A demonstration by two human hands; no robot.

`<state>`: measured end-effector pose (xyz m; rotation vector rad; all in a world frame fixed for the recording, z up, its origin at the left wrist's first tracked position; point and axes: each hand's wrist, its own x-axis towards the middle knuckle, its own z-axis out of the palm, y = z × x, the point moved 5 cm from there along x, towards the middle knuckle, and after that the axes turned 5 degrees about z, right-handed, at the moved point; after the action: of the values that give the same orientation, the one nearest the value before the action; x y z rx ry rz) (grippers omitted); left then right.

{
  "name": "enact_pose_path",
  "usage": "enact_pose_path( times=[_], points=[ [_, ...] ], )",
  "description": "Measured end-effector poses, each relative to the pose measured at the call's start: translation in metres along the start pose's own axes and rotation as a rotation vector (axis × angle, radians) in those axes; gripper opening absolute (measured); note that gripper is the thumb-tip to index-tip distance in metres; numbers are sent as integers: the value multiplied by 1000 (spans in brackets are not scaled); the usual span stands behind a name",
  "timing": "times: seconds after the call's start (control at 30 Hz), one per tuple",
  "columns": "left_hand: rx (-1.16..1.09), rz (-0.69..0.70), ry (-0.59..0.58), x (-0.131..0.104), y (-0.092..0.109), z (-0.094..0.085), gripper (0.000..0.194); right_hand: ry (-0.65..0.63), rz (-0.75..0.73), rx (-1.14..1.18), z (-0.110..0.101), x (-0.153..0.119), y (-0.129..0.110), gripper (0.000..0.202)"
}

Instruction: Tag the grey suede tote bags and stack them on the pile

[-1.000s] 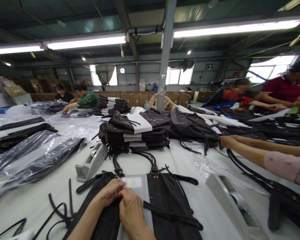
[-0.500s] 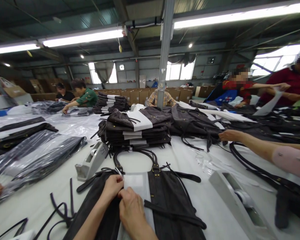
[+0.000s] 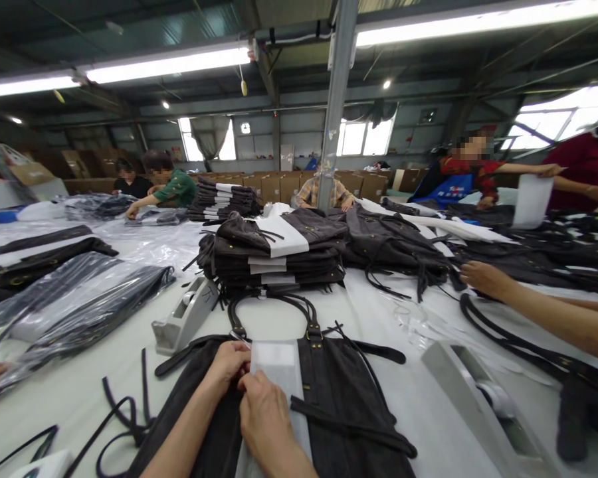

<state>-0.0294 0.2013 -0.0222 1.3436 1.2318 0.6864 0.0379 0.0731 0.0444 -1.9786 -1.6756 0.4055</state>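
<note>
A black handbag [image 3: 346, 385] lies flat in front of me, its looped handles [image 3: 274, 302] stretched away from me. Down its middle runs a white paper strip [image 3: 294, 372]. My left hand [image 3: 232, 362] is closed in a pinch at the strip's upper left edge, near the base of a handle. Just below and to the right, my right hand [image 3: 266, 405] has its fingers curled at the same edge, partly over the strip. What sits between the fingertips of either hand is hidden. A loose black strap [image 3: 351, 425] crosses the bag's right side.
Grey tape dispensers stand on the table at left [image 3: 184, 315] and right [image 3: 483, 405]. Beyond the handles rises a stack of dark bags [image 3: 279, 249] with white paper bands. Plastic-wrapped bags [image 3: 94, 305] lie at left. A co-worker's arm [image 3: 523, 299] reaches in from the right.
Both my hands stay at the strip's left edge with only slight finger movement. The co-worker's arm at right has shifted rightward. Farther back, a person now holds a white sheet hanging down.
</note>
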Motion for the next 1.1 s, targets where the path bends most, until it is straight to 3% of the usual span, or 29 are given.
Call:
enact_pose_path(
  times=[0.17, 0.4, 0.6, 0.7, 0.8, 0.87, 0.97, 1.1],
  points=[
    [-100, 3, -108, -11, 11, -3, 17, -78, 36, 7, 4, 2, 2, 31],
    [53, 96, 32, -8, 10, -3, 38, -138, 44, -83, 6, 0, -5, 39],
    [167, 126, 47, -9, 14, -9, 29, -118, 18, -84, 12, 3, -5, 44],
    [383, 172, 56, -20, 30, -20, 15, -94, 19, -43, 15, 4, -4, 35],
    [714, 277, 182, -36, 51, -31, 25, -66, 22, 4, 17, 4, -4, 25],
    [805, 345, 249, -46, 60, -31, 28, -63, 20, 20, 19, 3, -5, 25],
    [756, 415, 235, -49, 58, -20, 29, -50, -14, 70, 23, 4, -6, 32],
    [572, 399, 179, -41, 47, -15, 33, -88, -31, 197, 15, 6, -9, 30]
  ],
)
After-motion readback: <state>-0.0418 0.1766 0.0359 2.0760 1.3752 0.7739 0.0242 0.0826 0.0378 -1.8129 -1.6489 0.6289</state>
